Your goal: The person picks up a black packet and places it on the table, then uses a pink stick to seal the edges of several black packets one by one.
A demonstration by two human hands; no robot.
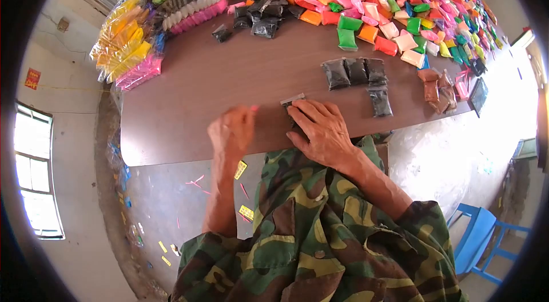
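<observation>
My right hand (321, 130) lies over a small black packet (287, 103) near the table's front edge, its fingers bent across it. Most of that packet is hidden under the hand. To the left, my left hand (233, 132) is raised with its fingers curled together, and a tiny pink bit (254, 108) shows at the fingertips. Beyond my right hand sit three black packets side by side (355, 72), with another black packet (380, 101) just below the rightmost one.
A heap of colourful packets (394, 8) covers the brown table's (189, 96) far right. Stacked bagged packets (128, 39) stand at the far left, black packets (264, 16) at the back. Brown packets (439, 92) lie near the right edge. A blue stool (477, 236) stands on the floor.
</observation>
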